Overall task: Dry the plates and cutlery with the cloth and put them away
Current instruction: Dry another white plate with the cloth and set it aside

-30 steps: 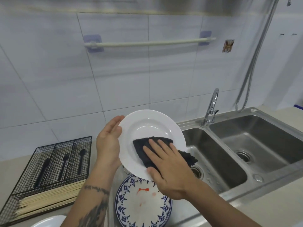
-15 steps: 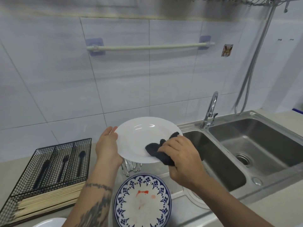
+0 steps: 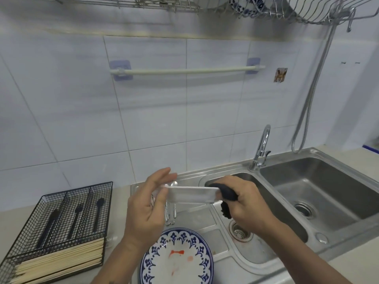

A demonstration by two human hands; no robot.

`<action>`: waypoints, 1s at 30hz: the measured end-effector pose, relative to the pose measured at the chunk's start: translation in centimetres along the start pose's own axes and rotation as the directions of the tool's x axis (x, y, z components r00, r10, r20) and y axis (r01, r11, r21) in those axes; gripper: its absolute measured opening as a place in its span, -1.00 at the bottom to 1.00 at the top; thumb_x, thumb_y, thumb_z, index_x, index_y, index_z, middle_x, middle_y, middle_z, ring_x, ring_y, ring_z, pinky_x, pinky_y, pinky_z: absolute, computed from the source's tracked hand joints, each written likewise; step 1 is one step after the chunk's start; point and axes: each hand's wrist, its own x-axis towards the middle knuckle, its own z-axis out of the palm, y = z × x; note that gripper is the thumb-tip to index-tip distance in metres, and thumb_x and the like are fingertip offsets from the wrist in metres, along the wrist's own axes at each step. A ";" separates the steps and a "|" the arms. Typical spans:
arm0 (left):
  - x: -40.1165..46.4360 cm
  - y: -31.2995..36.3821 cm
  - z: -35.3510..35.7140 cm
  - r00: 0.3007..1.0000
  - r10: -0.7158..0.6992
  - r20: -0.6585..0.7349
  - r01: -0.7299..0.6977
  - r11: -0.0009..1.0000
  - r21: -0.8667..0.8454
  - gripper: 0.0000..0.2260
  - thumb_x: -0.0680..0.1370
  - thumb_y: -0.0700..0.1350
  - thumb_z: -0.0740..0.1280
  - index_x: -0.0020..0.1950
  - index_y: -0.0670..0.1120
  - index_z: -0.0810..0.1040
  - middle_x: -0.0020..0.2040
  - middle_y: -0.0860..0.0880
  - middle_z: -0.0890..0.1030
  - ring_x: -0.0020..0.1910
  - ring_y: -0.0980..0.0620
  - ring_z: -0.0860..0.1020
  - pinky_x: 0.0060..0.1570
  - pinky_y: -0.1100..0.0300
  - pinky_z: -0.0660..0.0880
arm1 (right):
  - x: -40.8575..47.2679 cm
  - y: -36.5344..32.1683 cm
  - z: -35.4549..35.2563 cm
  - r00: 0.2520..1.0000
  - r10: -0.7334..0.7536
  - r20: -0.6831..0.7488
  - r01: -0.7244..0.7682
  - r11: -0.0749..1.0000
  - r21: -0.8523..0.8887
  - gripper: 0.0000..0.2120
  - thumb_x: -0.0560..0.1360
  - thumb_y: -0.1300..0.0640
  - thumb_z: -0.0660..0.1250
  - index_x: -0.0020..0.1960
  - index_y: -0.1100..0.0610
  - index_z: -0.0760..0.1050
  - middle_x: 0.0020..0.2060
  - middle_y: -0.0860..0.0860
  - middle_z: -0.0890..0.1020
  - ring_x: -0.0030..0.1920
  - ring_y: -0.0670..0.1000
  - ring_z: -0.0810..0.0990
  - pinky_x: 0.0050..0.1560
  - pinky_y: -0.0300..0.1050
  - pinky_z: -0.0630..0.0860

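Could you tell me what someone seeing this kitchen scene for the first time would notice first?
First, the white plate, held edge-on above the draining board: the left hand supports its left rim with straight fingers, and the right hand pinches its right rim through a dark cloth. Next, the blue-patterned plate lying below them, with red smears. At the left, a black wire cutlery basket holds dark utensils and pale chopsticks.

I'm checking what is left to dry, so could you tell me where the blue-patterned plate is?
The blue-patterned plate lies at the bottom centre of the head view, on the draining board left of the sink, below both hands.
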 end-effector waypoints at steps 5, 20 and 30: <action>1.0 1.2 0.7 0.997 0.074 0.039 -0.077 0.992 0.095 -0.60 0.58 -0.19 0.28 0.36 0.18 0.50 0.09 0.26 0.68 0.12 0.12 0.64 0.12 -0.15 0.55 | 0.5 0.3 -0.6 0.999 0.050 -0.006 -0.048 0.979 0.199 -0.64 0.46 0.34 0.30 0.05 -0.09 0.62 -0.21 -0.08 0.62 -0.37 -0.08 0.57 -0.43 0.07 0.57; 3.6 3.2 4.4 0.934 -0.352 -0.057 0.334 0.920 -0.204 -0.59 0.59 -0.34 0.30 0.25 0.15 0.57 -0.24 0.05 0.69 -0.45 0.21 0.48 -0.34 0.38 0.44 | -2.7 -1.2 4.3 0.956 -0.169 -0.238 0.099 0.954 -0.282 -0.26 0.42 0.22 0.18 0.59 0.05 0.11 0.60 0.00 0.05 0.59 0.15 -0.04 0.48 0.32 0.12; 3.6 2.2 4.1 0.870 -0.493 -0.023 0.481 0.857 -0.185 -0.61 0.58 -0.32 0.29 0.15 0.19 0.58 -0.36 0.05 0.60 -0.46 0.14 0.42 -0.27 0.23 0.48 | -1.8 -2.6 3.8 0.974 -0.132 -0.182 0.070 0.947 -0.313 -0.52 0.55 -0.09 0.13 0.47 -0.09 0.32 0.56 -0.06 0.17 0.57 0.05 0.04 0.47 0.23 0.14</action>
